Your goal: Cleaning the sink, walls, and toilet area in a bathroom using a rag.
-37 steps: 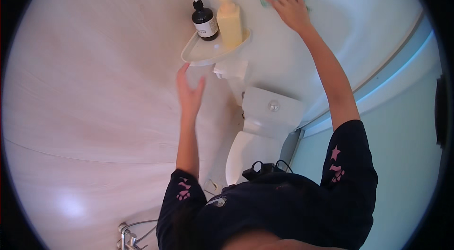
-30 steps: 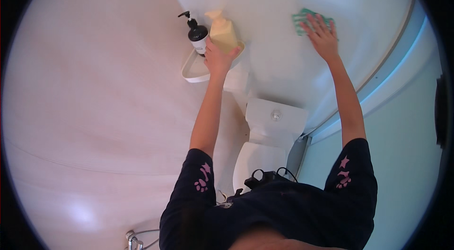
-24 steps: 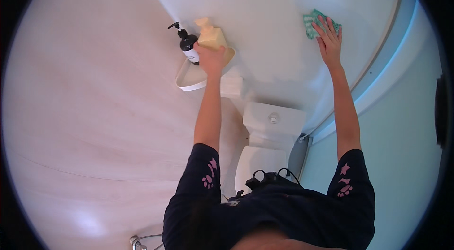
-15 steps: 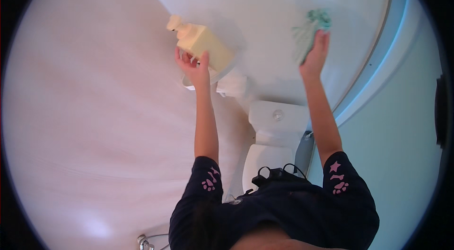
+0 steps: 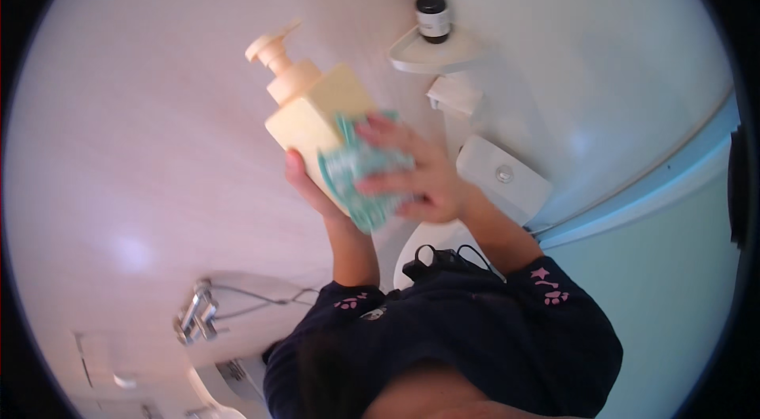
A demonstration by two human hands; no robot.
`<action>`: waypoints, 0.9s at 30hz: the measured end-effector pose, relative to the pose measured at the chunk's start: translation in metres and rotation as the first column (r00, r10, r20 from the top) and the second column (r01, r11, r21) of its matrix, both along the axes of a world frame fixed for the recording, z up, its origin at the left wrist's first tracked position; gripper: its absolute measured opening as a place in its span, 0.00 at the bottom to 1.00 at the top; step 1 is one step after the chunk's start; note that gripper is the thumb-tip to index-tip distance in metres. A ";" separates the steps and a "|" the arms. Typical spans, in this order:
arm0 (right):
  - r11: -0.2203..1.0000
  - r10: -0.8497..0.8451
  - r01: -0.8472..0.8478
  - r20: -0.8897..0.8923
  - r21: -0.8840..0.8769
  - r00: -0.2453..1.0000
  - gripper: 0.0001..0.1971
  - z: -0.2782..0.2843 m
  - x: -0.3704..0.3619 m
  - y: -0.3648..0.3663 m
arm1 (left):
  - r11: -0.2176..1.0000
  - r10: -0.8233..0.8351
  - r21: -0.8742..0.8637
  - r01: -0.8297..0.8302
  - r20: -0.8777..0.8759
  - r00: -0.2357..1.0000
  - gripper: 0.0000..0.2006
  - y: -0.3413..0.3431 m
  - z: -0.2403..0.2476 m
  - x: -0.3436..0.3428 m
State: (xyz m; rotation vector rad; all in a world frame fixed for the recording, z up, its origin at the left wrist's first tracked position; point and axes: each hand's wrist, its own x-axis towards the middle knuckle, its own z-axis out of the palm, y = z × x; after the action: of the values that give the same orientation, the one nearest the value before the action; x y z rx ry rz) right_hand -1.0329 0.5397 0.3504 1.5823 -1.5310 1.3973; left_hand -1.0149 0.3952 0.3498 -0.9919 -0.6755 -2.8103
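Observation:
A pale yellow, square-sided pump bottle (image 5: 305, 127) is tilted in front of me, its peach pump head toward the upper left. My left hand (image 5: 307, 181) grips its lower part from the left; the thumb shows and the other fingers are hidden behind the bottle. Bunched in my right hand (image 5: 423, 173) is a green and white cloth (image 5: 360, 173), pressed against the bottle's lower right side. The right fingers lie spread over the cloth and are slightly blurred.
A dark pump bottle (image 5: 433, 17) stands on a white corner shelf (image 5: 419, 61). Below are a white paper holder (image 5: 455, 93) and a toilet tank (image 5: 495, 173). A chrome shower mixer (image 5: 195, 316) is on the wall at lower left, with a washbasin (image 5: 214, 391) near it.
My left hand has brought the yellow bottle away from the corner shelf, nearer to me. My right hand has moved the cloth from the right wall onto the bottle. The view has turned left.

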 end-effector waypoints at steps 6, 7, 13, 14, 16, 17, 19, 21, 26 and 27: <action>0.986 0.119 -0.128 -0.077 -0.110 0.990 0.19 0.010 0.002 -0.022 | 0.947 0.316 -0.047 -0.318 0.312 0.896 0.37 -0.002 -0.017 0.042; 0.985 0.131 -0.137 -0.066 -0.103 0.989 0.19 0.003 0.008 -0.025 | 0.875 0.483 -0.095 -0.476 0.252 0.838 0.38 0.003 -0.020 0.047; 0.927 -0.357 0.373 0.246 -0.022 0.901 0.27 -0.127 0.069 -0.038 | 0.935 0.293 0.187 -0.302 0.076 0.953 0.31 -0.022 -0.046 0.037; 0.928 -0.357 0.372 0.250 -0.016 0.900 0.27 -0.128 0.077 -0.037 | 0.830 0.554 -0.159 -0.535 0.119 0.824 0.28 -0.023 -0.037 0.043; 0.891 -0.453 0.424 0.241 0.165 0.858 0.29 -0.119 0.083 -0.028 | 0.500 0.735 -0.639 -0.585 -0.044 0.677 0.22 -0.026 -0.022 0.059; 0.886 -0.461 0.430 0.246 0.173 0.853 0.29 -0.112 0.084 -0.025 | 0.507 0.729 -0.642 -0.575 -0.036 0.683 0.22 -0.031 -0.021 0.068; 0.933 -0.343 0.359 0.292 -0.001 0.893 0.28 -0.092 0.079 -0.027 | 0.593 0.554 -0.779 -0.204 0.212 0.805 0.24 -0.035 -0.021 0.087; 0.942 -0.215 0.280 0.313 -0.182 0.925 0.26 -0.069 0.069 -0.036 | 0.768 0.430 -0.614 -0.181 0.285 0.857 0.27 -0.027 -0.019 0.096; 0.968 0.096 0.093 0.688 -0.233 0.719 0.26 -0.042 0.074 -0.042 | 0.823 0.457 -0.501 -0.268 0.301 0.837 0.35 -0.039 -0.053 0.099; 0.969 0.096 0.089 0.683 -0.230 0.724 0.26 -0.046 0.077 -0.042 | 0.897 0.374 -0.363 -0.250 0.326 0.868 0.34 -0.042 -0.060 0.093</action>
State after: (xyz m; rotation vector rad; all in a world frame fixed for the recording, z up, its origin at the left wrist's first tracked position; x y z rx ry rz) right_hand -0.9558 0.4976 0.3044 0.9288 -1.6323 2.2524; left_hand -0.9216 0.3527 0.2896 -0.2909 -1.2320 -2.6621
